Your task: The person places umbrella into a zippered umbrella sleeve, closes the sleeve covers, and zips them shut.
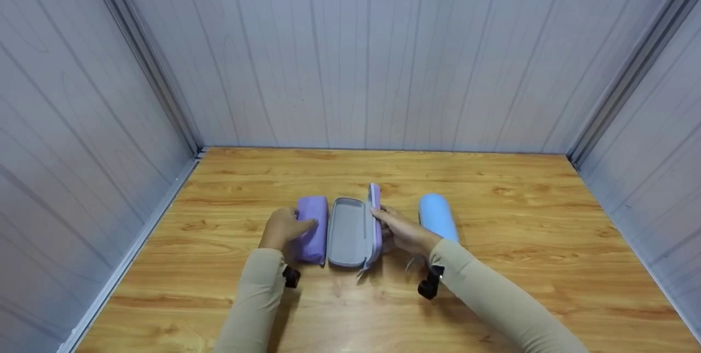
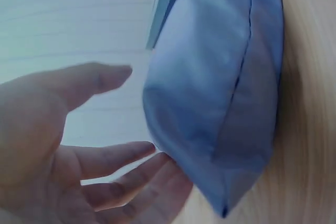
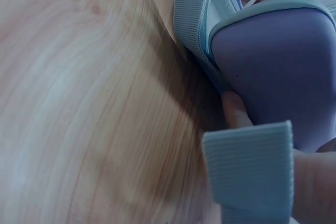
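A zip case with a grey inside lies unfolded on the table, its purple lid standing upright. My right hand holds that lid, thumb at the inner rim and fingers behind it. To the left, a soft purple pouch lies lengthwise beside the case. My left hand is at the pouch's left side. In the left wrist view its thumb is apart from the pouch and the fingers are spread, some tips at the pouch's near end; whether they press on it is unclear.
A rounded blue case lies to the right, partly behind my right wrist. In the right wrist view a pale ribbed strip crosses in front of the hand. The wooden table is enclosed by pale panel walls.
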Tool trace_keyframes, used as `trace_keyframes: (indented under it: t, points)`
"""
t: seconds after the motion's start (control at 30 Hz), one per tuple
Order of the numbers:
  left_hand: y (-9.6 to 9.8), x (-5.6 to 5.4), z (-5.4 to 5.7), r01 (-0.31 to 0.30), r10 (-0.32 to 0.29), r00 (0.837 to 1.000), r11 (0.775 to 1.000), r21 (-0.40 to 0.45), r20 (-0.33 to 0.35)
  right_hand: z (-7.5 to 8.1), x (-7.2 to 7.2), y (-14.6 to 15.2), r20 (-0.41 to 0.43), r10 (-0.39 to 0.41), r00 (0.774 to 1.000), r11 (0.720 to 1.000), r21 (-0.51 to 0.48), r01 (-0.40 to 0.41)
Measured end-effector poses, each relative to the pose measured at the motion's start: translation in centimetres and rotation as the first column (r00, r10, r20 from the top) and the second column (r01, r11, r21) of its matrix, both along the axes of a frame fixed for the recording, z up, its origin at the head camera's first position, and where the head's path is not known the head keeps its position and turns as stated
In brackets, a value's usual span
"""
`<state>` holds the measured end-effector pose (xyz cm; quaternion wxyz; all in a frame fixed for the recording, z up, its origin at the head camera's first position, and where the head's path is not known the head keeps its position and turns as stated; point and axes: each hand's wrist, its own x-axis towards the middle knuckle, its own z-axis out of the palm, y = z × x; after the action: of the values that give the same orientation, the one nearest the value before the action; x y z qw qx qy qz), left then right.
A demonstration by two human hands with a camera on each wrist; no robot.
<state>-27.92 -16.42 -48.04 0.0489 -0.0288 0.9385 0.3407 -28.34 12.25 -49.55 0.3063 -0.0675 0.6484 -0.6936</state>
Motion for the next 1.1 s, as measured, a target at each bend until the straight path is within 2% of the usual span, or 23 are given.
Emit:
trace_keyframes:
  t: [0.13, 0.33, 0.43, 0.57, 0.67, 0.87, 0.97, 1.1]
  points:
    - [-0.2, -0.1, -0.6, -0.016, 0.014, 0.997, 1.0, 0.025, 0.074, 0.0, 0.0, -0.1, 0.002, -0.001, 1.0, 1.0, 0.005, 0.001]
    - [-0.3, 0.0, -1.0, -0.024, 0.019, 0.995, 0.998, 0.057, 0.094, 0.1, 0.1, -0.1, -0.007, 0.004, 1.0, 1.0, 0.018, -0.004]
    - [-0.2, 0.0, -1.1, -0.045, 0.029, 0.992, 0.991, 0.129, 0.124, 0.1, 0.2, -0.1, -0.003, 0.002, 1.0, 1.0, 0.025, -0.002]
    - [-0.1, 0.0, -1.3, -0.08, 0.042, 0.987, 0.967, 0.241, 0.158, 0.1, 0.2, -0.1, -0.006, 0.002, 1.0, 1.0, 0.026, -0.002]
    - [-0.1, 0.0, -1.4, -0.091, 0.047, 0.986, 0.955, 0.282, 0.158, 0.0, 0.2, -0.2, -0.012, -0.002, 1.0, 1.0, 0.014, 0.002]
    - [-0.2, 0.0, -1.8, -0.086, 0.057, 0.993, 0.951, 0.298, 0.106, -0.2, 0.2, -0.4, -0.015, -0.005, 1.0, 1.0, -0.007, 0.004]
    - [-0.3, -0.1, -1.9, -0.091, 0.053, 0.992, 0.927, 0.363, 0.112, -0.2, 0.3, -0.4, -0.012, -0.002, 1.0, 1.0, -0.004, 0.002]
    - [-0.6, -0.1, -2.0, -0.087, 0.033, 0.99, 0.907, 0.413, 0.136, -0.1, 0.3, -0.4, -0.013, 0.002, 1.0, 1.0, 0.005, -0.002]
